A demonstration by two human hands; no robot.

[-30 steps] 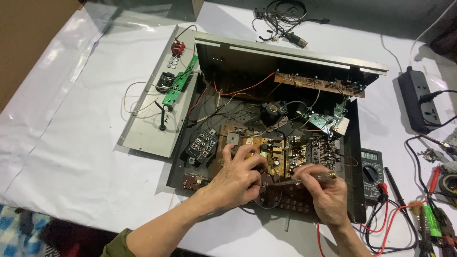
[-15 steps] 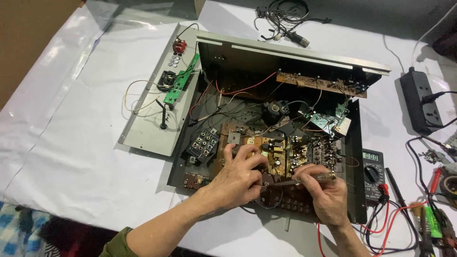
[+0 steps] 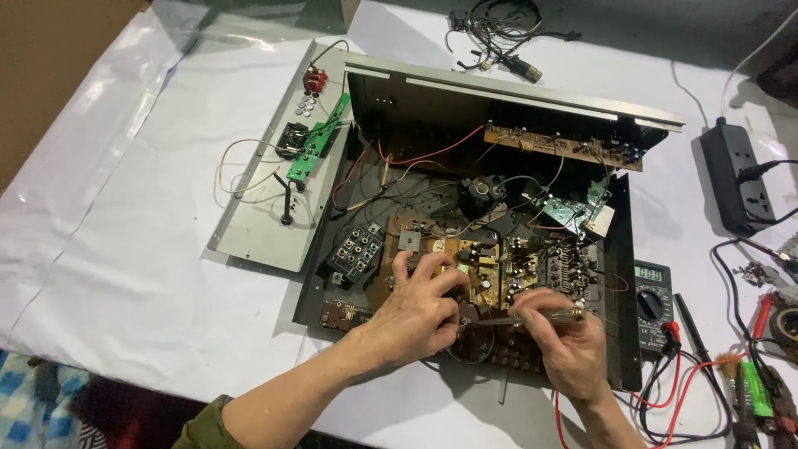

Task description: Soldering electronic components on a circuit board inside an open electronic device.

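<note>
An opened black electronics chassis [image 3: 619, 274] lies on a white-covered table, with brown circuit boards [image 3: 482, 266] and loose red and white wires inside. My left hand [image 3: 416, 312] rests on the near brown board, fingers curled and pressing on a small part there. A thin screwdriver [image 3: 540, 316] with a clear amber handle lies crosswise in my right hand [image 3: 565, 345], its tip pointing left toward my left fingers. Under both hands sits a dark board with rows of sockets [image 3: 507, 357].
A detached grey panel [image 3: 270, 208] with a green board [image 3: 316, 150] lies left of the chassis. A multimeter [image 3: 652, 303] with red and black leads, pens and tools sits at the right. A black power strip [image 3: 736, 175] is far right, and a cable tangle [image 3: 499, 37] lies behind.
Both hands stay on the near board with only slight finger shifts. The camera view has drifted a little.
</note>
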